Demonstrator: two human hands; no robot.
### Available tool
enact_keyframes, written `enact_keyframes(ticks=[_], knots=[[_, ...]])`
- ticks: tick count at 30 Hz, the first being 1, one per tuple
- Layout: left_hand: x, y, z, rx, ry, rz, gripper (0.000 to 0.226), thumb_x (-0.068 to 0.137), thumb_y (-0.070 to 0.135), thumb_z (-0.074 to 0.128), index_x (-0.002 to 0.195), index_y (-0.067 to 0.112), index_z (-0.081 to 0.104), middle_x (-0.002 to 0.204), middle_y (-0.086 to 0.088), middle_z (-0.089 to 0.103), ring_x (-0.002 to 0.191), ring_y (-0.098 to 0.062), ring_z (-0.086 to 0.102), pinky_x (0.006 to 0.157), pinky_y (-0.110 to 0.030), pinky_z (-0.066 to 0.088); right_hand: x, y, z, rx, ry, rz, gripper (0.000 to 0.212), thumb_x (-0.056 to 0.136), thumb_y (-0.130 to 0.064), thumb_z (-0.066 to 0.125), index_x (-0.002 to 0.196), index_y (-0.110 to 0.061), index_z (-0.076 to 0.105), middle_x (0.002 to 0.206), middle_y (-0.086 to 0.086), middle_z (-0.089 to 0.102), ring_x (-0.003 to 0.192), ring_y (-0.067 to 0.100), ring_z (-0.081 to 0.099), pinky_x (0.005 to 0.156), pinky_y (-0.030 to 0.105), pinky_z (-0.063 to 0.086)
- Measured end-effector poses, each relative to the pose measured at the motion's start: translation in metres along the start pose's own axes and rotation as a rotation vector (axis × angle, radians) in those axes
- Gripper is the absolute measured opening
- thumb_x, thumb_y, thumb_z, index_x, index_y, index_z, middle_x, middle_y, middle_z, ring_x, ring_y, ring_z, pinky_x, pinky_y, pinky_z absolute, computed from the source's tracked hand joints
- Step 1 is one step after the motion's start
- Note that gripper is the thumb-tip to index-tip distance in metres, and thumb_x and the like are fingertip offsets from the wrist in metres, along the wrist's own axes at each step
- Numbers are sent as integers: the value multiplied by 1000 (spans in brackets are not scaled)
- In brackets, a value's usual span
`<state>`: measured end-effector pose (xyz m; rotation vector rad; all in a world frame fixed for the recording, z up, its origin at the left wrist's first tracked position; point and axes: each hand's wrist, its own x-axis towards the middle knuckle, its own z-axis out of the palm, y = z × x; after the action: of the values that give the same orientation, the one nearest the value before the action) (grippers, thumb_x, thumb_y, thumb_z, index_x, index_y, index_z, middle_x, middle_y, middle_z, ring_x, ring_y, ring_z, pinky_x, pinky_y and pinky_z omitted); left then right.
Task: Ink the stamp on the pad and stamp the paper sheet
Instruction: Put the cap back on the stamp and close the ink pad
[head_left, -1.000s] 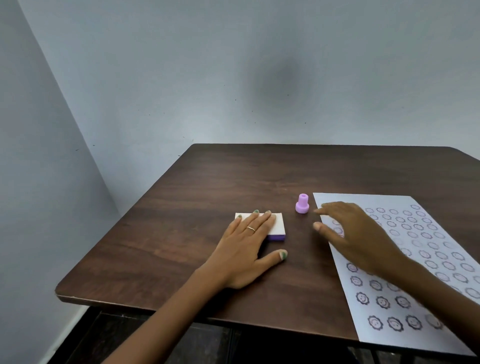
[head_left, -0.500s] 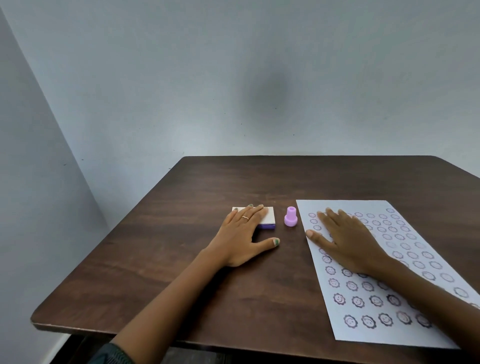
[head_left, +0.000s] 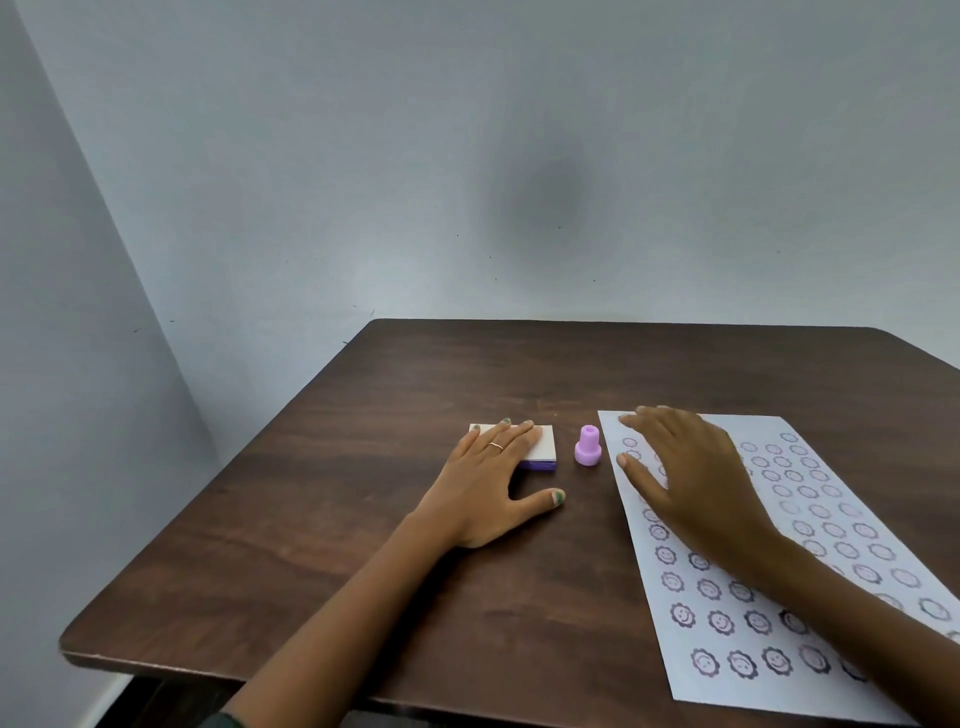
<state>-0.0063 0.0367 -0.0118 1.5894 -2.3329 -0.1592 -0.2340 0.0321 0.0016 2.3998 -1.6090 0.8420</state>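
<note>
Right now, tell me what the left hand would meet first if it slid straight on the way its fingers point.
The left hand already rests its fingers on the closed ink pad. Straight on lies only bare table, then the far edge and wall. The stamp stands off to the right, outside that line.

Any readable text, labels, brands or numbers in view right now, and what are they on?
None readable.
Paper sheet: only rows of stamped smiley-flower marks, no words or numbers.
Ink pad: plain white top, no label seen.
Stamp: plain purple, no markings.
</note>
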Motion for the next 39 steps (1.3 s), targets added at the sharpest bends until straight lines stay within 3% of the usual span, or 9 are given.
enact_keyframes(ticks=[3, 5, 10, 14, 26, 35, 39], knots=[[0, 0, 0, -6, 12, 5, 77, 87, 63, 42, 150, 26, 16, 159, 10, 14, 147, -8, 4, 118, -31, -6, 5, -18, -3, 131, 57, -44, 30, 87, -33, 50, 113, -18, 57, 114, 1, 63, 102, 19, 58, 82, 24, 38], [-1, 0, 1, -4, 7, 7, 77, 87, 63, 41, 150, 27, 16, 159, 10, 14, 147, -8, 4, 118, -32, -6, 8, -26, 1, 193, 57, -46, 25, 90, -30, 51, 112, -19, 56, 113, -1, 62, 100, 16, 57, 77, 22, 36], [2, -1, 0, -7, -14, 14, 78, 87, 64, 40, 150, 25, 15, 160, 8, 13, 147, -9, 3, 118, -35, -9, 23, -28, 19, 230, 12, -58, 22, 84, -15, 58, 106, -15, 59, 109, 4, 62, 92, 21, 60, 76, 33, 49], [6, -1, -2, -18, -26, 19, 79, 87, 64, 42, 150, 25, 16, 160, 6, 14, 147, -9, 3, 118, -36, -10, 36, -24, 29, 254, 9, -38, 14, 82, -9, 60, 95, -12, 62, 100, 7, 63, 85, 23, 60, 74, 33, 47], [19, -3, 0, 11, -27, 25, 80, 86, 65, 41, 150, 25, 15, 160, 5, 14, 147, -11, 3, 117, -37, -11, 49, -16, 42, 289, 50, -63, 12, 83, -7, 57, 95, -9, 61, 98, 10, 62, 84, 24, 59, 74, 36, 50], [22, -7, 4, 100, -31, 57, 86, 78, 77, 17, 150, 31, 5, 160, 12, 5, 145, -2, -9, 116, -38, -20, 53, -5, 49, 409, 25, -95, 18, 83, -8, 51, 98, -15, 58, 100, 5, 57, 84, 18, 55, 71, 37, 49], [21, -6, 3, 68, -6, 67, 80, 84, 71, 27, 150, 31, 6, 159, 15, 6, 146, -1, -6, 117, -37, -14, 58, -3, 55, 439, -30, -20, 28, 80, -13, 50, 106, -20, 56, 105, 3, 60, 93, 22, 56, 77, 44, 48]])
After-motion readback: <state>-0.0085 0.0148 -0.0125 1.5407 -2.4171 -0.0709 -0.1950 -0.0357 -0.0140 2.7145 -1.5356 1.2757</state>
